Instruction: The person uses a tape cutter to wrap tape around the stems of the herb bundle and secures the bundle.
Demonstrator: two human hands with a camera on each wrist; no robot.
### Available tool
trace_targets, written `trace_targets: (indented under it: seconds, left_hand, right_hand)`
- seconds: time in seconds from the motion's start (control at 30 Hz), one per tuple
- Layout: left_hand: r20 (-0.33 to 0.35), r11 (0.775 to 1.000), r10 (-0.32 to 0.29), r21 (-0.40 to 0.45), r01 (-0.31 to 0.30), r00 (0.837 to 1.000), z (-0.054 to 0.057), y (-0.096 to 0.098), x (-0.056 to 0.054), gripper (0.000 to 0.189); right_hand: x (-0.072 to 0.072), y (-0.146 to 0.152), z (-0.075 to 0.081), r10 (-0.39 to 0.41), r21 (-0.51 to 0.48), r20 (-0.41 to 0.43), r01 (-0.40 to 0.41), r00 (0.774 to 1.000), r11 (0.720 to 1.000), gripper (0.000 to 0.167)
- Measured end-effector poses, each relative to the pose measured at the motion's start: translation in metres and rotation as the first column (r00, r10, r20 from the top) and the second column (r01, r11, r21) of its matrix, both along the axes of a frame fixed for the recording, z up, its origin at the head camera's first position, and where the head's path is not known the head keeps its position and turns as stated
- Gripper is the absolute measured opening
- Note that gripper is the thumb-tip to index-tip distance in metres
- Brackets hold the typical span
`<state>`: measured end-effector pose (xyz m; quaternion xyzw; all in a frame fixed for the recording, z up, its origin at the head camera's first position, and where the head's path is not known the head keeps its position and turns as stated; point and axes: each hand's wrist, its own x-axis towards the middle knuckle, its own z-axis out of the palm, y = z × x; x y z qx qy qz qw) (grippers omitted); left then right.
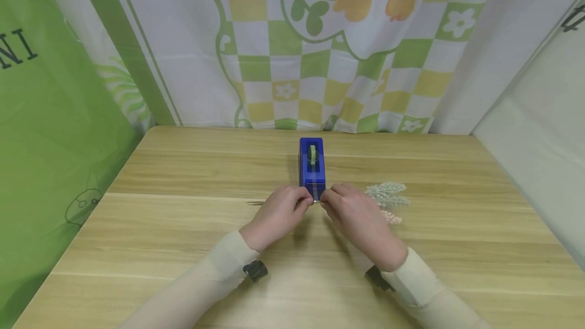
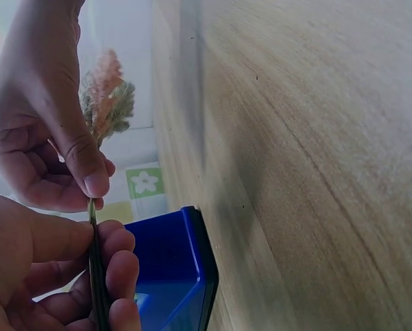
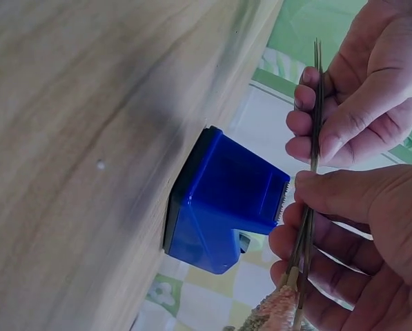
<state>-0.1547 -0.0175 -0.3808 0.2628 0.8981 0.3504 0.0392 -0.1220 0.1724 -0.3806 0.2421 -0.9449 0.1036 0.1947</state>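
Between my two hands runs a bundle of thin artificial flower stems (image 3: 315, 117), level above the table. My left hand (image 1: 280, 213) pinches the stems between thumb and fingers, near the cut-end side. My right hand (image 1: 358, 220) pinches them closer to the flower heads, its thumb near the left thumb. Pale green sprigs (image 1: 387, 194) and a pink sprig (image 1: 391, 217) stick out beyond the right hand. Just behind the fingertips stands a blue tape dispenser (image 1: 321, 166), its serrated cutter (image 3: 282, 201) facing the stems. A strip of tape runs from the roll (image 1: 313, 154) toward the fingers.
The dispenser rests on a wooden table (image 1: 183, 176). Behind the table hangs a checked, flowered curtain (image 1: 283, 67), with a green cloth (image 1: 50, 131) on the left and a white one (image 1: 539, 116) on the right. Both wrists carry dark straps (image 1: 256, 270).
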Motion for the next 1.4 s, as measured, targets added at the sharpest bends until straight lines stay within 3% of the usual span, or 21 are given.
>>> trace_targets:
  seconds: [0.27, 0.8, 1.13, 1.4]
  left_hand:
    - [-0.028, 1.0, -0.003, 0.025, 0.004, 1.0, -0.0011, 0.0002, -0.0012, 0.014]
    - [-0.002, 0.998, 0.019, 0.053, -0.019, 1.0, -0.0027, 0.0005, -0.0019, 0.01]
    - [-0.011, 1.0, 0.012, 0.019, -0.012, 1.0, -0.0019, 0.0012, -0.004, 0.018]
    - [0.052, 0.999, 0.006, -0.032, -0.005, 0.999, -0.0015, 0.0009, -0.0061, 0.022]
  right_hand:
    - [-0.0007, 0.0006, -0.0003, -0.006, 0.002, -0.002, 0.006, 1.0, 1.0, 0.008]
    - [-0.0039, 0.0008, 0.0007, 0.015, -0.003, 0.027, -0.015, 1.0, 1.0, 0.002]
    - [-0.0065, 0.001, -0.0006, 0.024, 0.004, -0.025, -0.024, 0.999, 1.0, 0.007]
    - [-0.0077, -0.0001, -0.0026, 0.024, 0.005, -0.026, -0.024, 0.999, 1.0, 0.007]
